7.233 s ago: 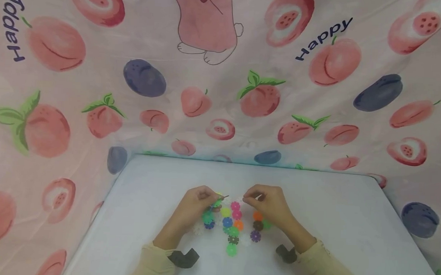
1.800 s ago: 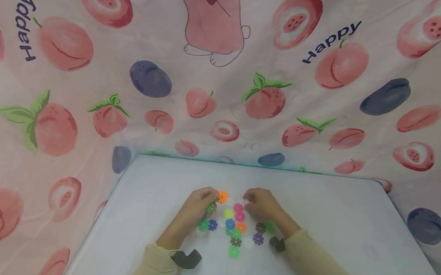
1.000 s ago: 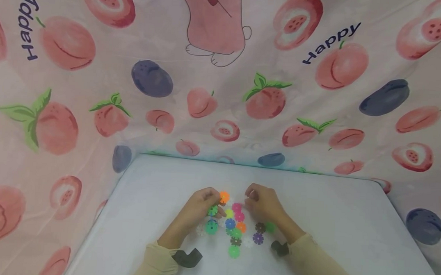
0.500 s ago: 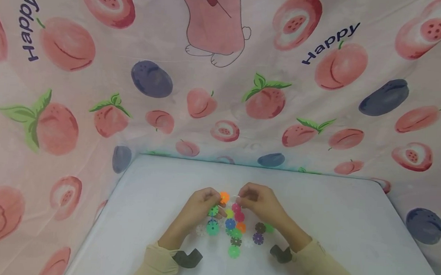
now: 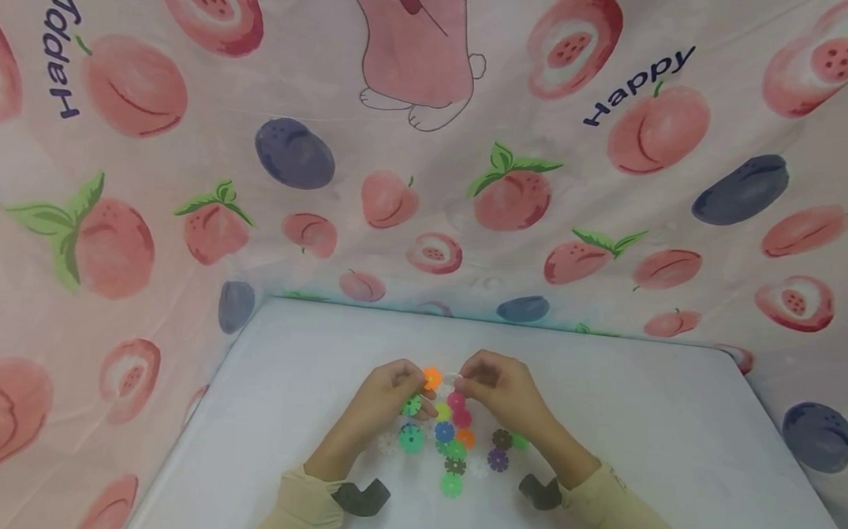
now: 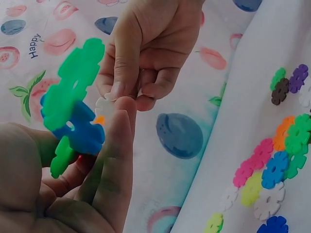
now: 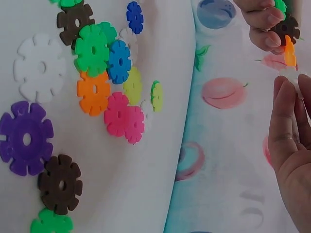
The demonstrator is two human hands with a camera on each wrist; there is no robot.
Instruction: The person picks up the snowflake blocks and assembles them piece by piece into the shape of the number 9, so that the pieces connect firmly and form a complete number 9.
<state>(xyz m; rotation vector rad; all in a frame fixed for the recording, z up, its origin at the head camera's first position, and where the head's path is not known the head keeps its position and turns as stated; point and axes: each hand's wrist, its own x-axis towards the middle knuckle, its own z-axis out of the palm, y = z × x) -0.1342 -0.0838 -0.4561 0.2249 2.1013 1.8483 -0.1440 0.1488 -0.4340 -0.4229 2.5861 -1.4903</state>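
Note:
My left hand [image 5: 390, 389] holds a cluster of joined snowflake discs. In the left wrist view a green disc [image 6: 77, 80] and a blue disc [image 6: 83, 128] rise out of it; a brown disc [image 7: 287, 30] shows in the right wrist view. An orange disc [image 5: 432, 378] sticks out at the fingertips, towards the right. Between thumb and fingers my right hand [image 5: 507, 386] pinches a white disc [image 6: 103, 105] at the orange disc's edge. Whether the two are slotted together or only touching, I cannot tell.
Loose snowflake discs lie on the white table [image 5: 602, 414] below and between the hands, among them pink [image 5: 462, 418], purple [image 5: 497, 459], brown [image 5: 502, 438] and green [image 5: 451, 485] ones. A fruit-printed cloth [image 5: 428, 178] hangs behind the table's far edge.
An orange disc that lay by the right hand earlier is now on the left hand's cluster. Over the last second the right hand has come left, bringing the white disc to the orange one.

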